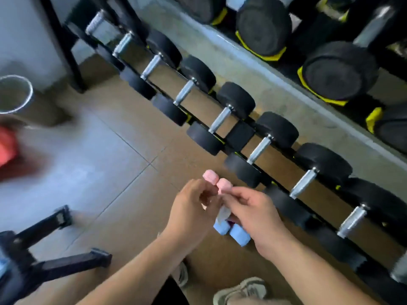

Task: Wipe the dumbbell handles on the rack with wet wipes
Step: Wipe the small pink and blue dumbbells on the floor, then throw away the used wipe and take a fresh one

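Left hand [193,202] and right hand [252,209] meet, fingers [236,193] curled

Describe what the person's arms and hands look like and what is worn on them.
Both forearms are bare to the frame edge; no sleeves show. The left hand and right hand wear no gloves, and no watch, ring or band is visible.

A weights corner in a gym.

A row of black round-headed rubber dumbbells with knurled steel handles [236,100] lies across a low black metal rack [240,134]. Above it, larger black dumbbells [339,71] sit in yellow cradles [259,49]. Small pink dumbbells [210,176] and pale blue dumbbells [239,236] lie on the brown tiled floor [123,172], and the black metal feet of an equipment stand [66,265] are at the left.
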The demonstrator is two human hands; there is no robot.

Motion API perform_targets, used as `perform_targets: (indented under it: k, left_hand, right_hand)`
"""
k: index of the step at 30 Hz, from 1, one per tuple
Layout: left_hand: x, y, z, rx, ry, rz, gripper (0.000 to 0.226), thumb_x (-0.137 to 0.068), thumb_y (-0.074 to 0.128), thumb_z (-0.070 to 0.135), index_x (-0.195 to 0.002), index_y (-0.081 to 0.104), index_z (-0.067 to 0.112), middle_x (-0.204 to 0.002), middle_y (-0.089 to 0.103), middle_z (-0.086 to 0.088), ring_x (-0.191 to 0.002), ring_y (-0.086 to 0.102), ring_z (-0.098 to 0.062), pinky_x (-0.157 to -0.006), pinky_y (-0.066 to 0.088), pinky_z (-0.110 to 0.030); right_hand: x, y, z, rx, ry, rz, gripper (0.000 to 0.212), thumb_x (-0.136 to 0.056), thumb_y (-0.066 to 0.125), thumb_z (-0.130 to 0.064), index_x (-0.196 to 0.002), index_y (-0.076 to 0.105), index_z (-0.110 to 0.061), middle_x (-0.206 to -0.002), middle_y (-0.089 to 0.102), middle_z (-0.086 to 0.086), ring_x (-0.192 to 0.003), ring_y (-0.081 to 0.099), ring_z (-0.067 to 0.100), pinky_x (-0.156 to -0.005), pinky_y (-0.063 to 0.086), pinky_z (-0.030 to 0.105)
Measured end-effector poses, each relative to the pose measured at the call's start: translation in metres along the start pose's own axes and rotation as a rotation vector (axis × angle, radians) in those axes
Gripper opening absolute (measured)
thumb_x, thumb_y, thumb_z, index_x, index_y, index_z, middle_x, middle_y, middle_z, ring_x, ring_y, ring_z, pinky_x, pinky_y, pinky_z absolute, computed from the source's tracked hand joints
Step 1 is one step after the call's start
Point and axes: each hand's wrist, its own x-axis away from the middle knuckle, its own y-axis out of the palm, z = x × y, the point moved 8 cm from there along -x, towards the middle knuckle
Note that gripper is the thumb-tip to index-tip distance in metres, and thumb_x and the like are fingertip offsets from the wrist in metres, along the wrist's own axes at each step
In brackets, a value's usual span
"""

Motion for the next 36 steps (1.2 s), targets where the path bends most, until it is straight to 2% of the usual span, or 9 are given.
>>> perform_targets:
  k: [3,5,10,17,22,25,29,33,36]
  left_hand:
    - [0.022,-0.091,0.028,0.156,-0.137,0.126,0.023,-0.086,0.079,0.036,-0.076,0.059,0.029,-0.066,0.063,0.01,-0.057,0.056,-0.005,-0.053,0.04,-0.016]
    - [0.032,-0.145,0.033,0.302,-0.192,0.17,0.017,-0.09,0.078,0.03,-0.078,0.066,0.027,-0.07,0.069,0.009,-0.062,0.063,-0.008,-0.057,0.046,-0.019]
    - [0.038,-0.281,0.023,0.603,-0.21,0.29,0.019,-0.094,0.072,0.005,-0.094,0.078,0.023,-0.088,0.079,0.01,-0.085,0.073,-0.005,-0.076,0.054,-0.014]
    - [0.003,-0.421,-0.006,0.557,-0.197,0.377,0.025,-0.093,0.071,0.003,-0.102,0.076,0.026,-0.095,0.079,0.009,-0.092,0.074,-0.006,-0.076,0.055,-0.017]
    - [-0.028,-0.494,-0.029,0.537,-0.204,0.579,0.018,-0.087,0.078,0.007,-0.09,0.079,0.024,-0.083,0.076,0.009,-0.079,0.071,-0.006,-0.071,0.056,-0.018]
    - [-0.05,-0.525,-0.051,0.594,-0.237,0.625,0.017,-0.087,0.079,0.008,-0.091,0.08,0.025,-0.084,0.077,0.006,-0.08,0.072,-0.01,-0.073,0.057,-0.021]
    - [-0.086,-0.571,-0.084,0.62,-0.299,0.615,0.031,-0.095,0.067,0.0,-0.096,0.079,0.029,-0.091,0.08,0.006,-0.088,0.076,-0.014,-0.085,0.061,-0.031]
    - [-0.113,-0.625,-0.128,0.614,-0.436,0.751,0.025,-0.097,0.065,0.004,-0.099,0.075,0.027,-0.091,0.079,0.003,-0.085,0.075,-0.013,-0.083,0.06,-0.036]
    - [-0.131,-0.657,-0.152,0.66,-0.553,0.831,0.019,-0.099,0.062,0.007,-0.101,0.073,0.022,-0.092,0.077,0.001,-0.084,0.075,-0.013,-0.082,0.059,-0.039]
  right_hand:
    - [0.046,0.041,-0.093,0.046,-0.084,-0.022,0.011,-0.098,0.07,-0.023,-0.103,0.079,-0.026,-0.1,0.078,-0.005,-0.088,0.073,0.014,-0.065,0.058,0.025]
    - [0.067,0.077,-0.144,0.118,-0.135,-0.043,0.008,-0.097,0.072,-0.024,-0.099,0.079,-0.026,-0.09,0.078,-0.005,-0.081,0.072,0.02,-0.058,0.055,0.022]
    - [0.078,0.187,-0.235,0.231,-0.193,-0.138,0.003,-0.09,0.08,-0.025,-0.091,0.079,-0.028,-0.091,0.078,0.001,-0.081,0.075,0.023,-0.073,0.062,0.047]
    - [0.064,0.305,-0.324,0.22,-0.319,-0.142,0.013,-0.085,0.083,-0.029,-0.097,0.078,-0.027,-0.09,0.078,-0.01,-0.09,0.074,0.008,-0.085,0.062,0.035]
    - [0.043,0.38,-0.371,0.291,-0.324,-0.379,0.027,-0.086,0.084,-0.021,-0.111,0.076,-0.027,-0.1,0.079,-0.009,-0.098,0.074,0.008,-0.087,0.061,0.029]
    - [0.013,0.422,-0.397,0.34,-0.329,-0.442,0.024,-0.085,0.082,-0.009,-0.106,0.077,-0.018,-0.094,0.079,-0.002,-0.092,0.076,0.014,-0.082,0.062,0.029]
    - [-0.048,0.49,-0.432,0.463,-0.368,-0.474,0.007,-0.087,0.08,-0.007,-0.093,0.077,-0.01,-0.082,0.076,0.011,-0.08,0.073,0.03,-0.074,0.062,0.042]
    - [-0.118,0.561,-0.468,0.507,-0.291,-0.492,0.005,-0.091,0.073,-0.006,-0.095,0.072,-0.005,-0.088,0.072,0.022,-0.067,0.063,0.019,-0.057,0.055,0.029]
    - [-0.173,0.617,-0.487,0.481,-0.15,-0.445,0.008,-0.09,0.071,-0.006,-0.097,0.069,-0.008,-0.092,0.073,0.02,-0.067,0.066,0.021,-0.059,0.056,0.033]
